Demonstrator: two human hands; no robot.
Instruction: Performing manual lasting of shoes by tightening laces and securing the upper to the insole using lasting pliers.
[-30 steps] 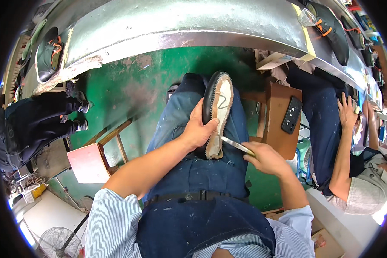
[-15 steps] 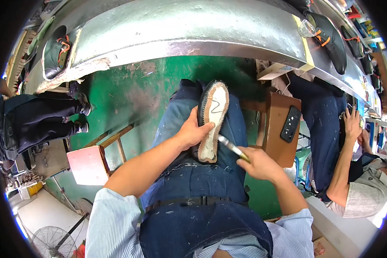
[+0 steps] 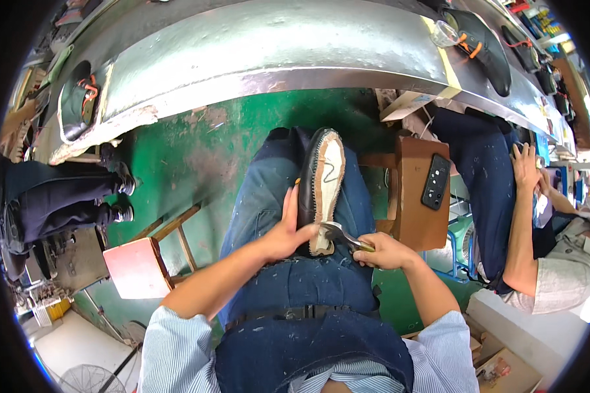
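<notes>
Across my lap lies a black shoe upper (image 3: 306, 190), sole side up. Its exposed pale sole (image 3: 328, 177) has a brown border, stitching round the edge and a dark squiggle. My left hand (image 3: 284, 234) grips the shoe from the left, fingers along the black side and thumb at the edge of the sole near the heel. In my right hand (image 3: 388, 251) is a hammer (image 3: 343, 237), held by its yellowish handle. Its shiny metal head is over the heel part of the sole, close to my left thumb; whether it touches cannot be made out.
A metal-topped bench (image 3: 262, 39) runs across the front, with black orange-laced shoes (image 3: 475, 49) at its right. To my right, a phone (image 3: 435, 181) rests on a brown stool (image 3: 413, 226), beside a seated co-worker (image 3: 485, 177). A reddish stool (image 3: 137, 267) stands left.
My left hand has slid toward the heel and left, its thumb leaving the middle of the sole. The hammer head has moved down onto the heel area. The shoe has shifted slightly.
</notes>
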